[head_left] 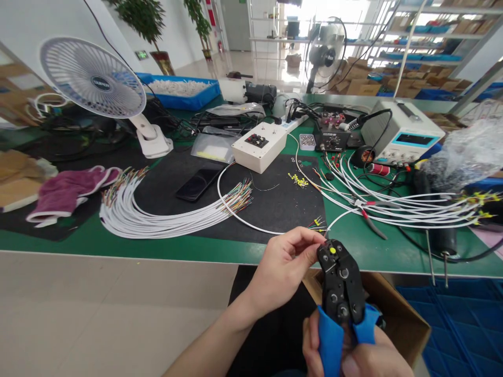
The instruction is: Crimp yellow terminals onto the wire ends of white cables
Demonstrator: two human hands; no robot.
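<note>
My right hand (361, 356) is wrapped round the blue handles of a black-headed crimping tool (343, 283), its jaws pointing up and away from me at the table's front edge. The thumb and forefinger of my left hand (281, 262) are pinched together beside the tool's head, at the end of a white cable's wire. Fingers and jaws hide the wire's tip. Just beyond lie a few wire ends with yellow terminals (317, 223). Farther back on the black mat is a small heap of loose yellow terminals (298, 180).
A bundle of white cables (157, 225) curves across the left, near a phone (199, 182). Behind stand a cream switch box (259, 146), a desk fan (98, 78) and a power supply (404, 133). More white cables (412, 213) lie right. A cardboard box (401, 319) sits below.
</note>
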